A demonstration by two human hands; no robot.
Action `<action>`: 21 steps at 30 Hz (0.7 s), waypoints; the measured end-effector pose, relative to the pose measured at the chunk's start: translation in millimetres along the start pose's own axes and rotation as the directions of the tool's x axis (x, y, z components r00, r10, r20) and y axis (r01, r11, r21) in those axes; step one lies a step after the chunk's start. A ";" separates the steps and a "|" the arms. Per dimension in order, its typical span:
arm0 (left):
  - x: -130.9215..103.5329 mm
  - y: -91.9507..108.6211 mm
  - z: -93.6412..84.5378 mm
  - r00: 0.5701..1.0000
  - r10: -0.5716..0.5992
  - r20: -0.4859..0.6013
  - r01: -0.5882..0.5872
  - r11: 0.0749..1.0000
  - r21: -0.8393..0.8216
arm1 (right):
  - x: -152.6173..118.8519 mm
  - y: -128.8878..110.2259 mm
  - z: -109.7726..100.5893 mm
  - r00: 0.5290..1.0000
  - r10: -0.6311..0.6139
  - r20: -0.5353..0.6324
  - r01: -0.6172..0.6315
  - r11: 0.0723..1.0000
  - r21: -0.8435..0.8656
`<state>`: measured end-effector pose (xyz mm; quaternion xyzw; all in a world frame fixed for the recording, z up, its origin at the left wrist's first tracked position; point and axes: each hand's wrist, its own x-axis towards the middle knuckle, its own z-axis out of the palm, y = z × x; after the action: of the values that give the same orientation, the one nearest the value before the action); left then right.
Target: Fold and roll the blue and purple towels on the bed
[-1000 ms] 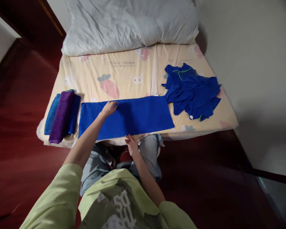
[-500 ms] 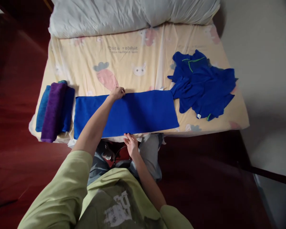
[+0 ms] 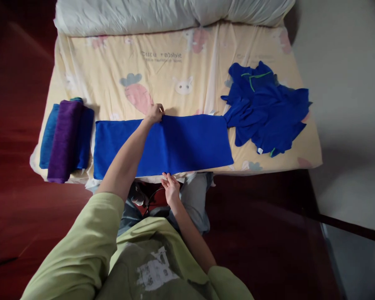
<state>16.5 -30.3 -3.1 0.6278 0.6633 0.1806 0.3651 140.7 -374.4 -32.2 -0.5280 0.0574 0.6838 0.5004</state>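
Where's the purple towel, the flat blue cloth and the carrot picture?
Purple towel (image 3: 65, 139): head view, middle of its top side.
Flat blue cloth (image 3: 178, 143): head view, just right of its crease.
Carrot picture (image 3: 137, 98): head view, its pink body.

A bulky, wrinkled, light-grey fabric quilt (image 3: 168, 16) lies across the far part of a pale-yellow fabric bed sheet (image 3: 93, 79) bearing a pink carrot print (image 3: 137, 98). A dark-red floor (image 3: 262, 233) extends below; a plain grey wall (image 3: 346, 104) stands at right.
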 end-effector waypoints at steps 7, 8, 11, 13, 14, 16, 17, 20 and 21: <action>0.6 -5.6 5.0 0.996 0.029 0.079 -0.037 0.994 0.104 | 2.2 3.1 4.8 0.999 -0.036 0.011 0.037 0.998 -0.045; 1.0 -4.7 4.5 0.997 0.046 0.054 -0.053 0.990 0.128 | 1.4 4.0 4.1 0.999 -0.039 0.002 0.039 0.998 -0.045; 1.2 -2.1 3.1 0.994 0.101 -0.042 -0.094 0.986 0.141 | -0.8 4.7 2.3 0.999 -0.030 -0.012 0.030 0.999 -0.029; -0.3 -1.3 3.3 0.992 0.108 -0.066 -0.099 0.987 0.126 | -1.3 3.5 3.3 1.000 -0.027 0.001 0.027 1.000 -0.009; -1.6 -1.1 3.6 0.993 0.102 -0.060 -0.095 0.988 0.122 | -1.5 2.9 4.3 1.000 -0.028 0.006 0.028 1.000 -0.003; -4.4 -1.1 4.4 0.995 0.093 -0.035 -0.089 0.990 0.111 | -1.9 2.4 5.8 0.999 -0.032 0.005 0.032 0.999 -0.001; -5.8 -1.1 4.6 0.995 0.092 -0.030 -0.089 0.991 0.101 | -2.4 2.6 5.9 0.999 -0.034 -0.003 0.034 0.999 -0.005; -8.8 -0.7 4.7 0.994 0.091 -0.065 -0.087 0.995 0.054 | -3.4 4.1 4.2 0.999 -0.039 -0.020 0.038 0.999 -0.017; -9.4 -0.5 4.8 0.994 0.084 -0.072 -0.082 0.996 0.039 | -3.2 4.2 3.6 0.999 -0.040 -0.016 0.039 0.999 -0.020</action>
<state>19.1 -40.5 -4.2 0.6541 0.6528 0.2068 0.3213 135.0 -376.3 -30.0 -0.5397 0.0443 0.6698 0.5081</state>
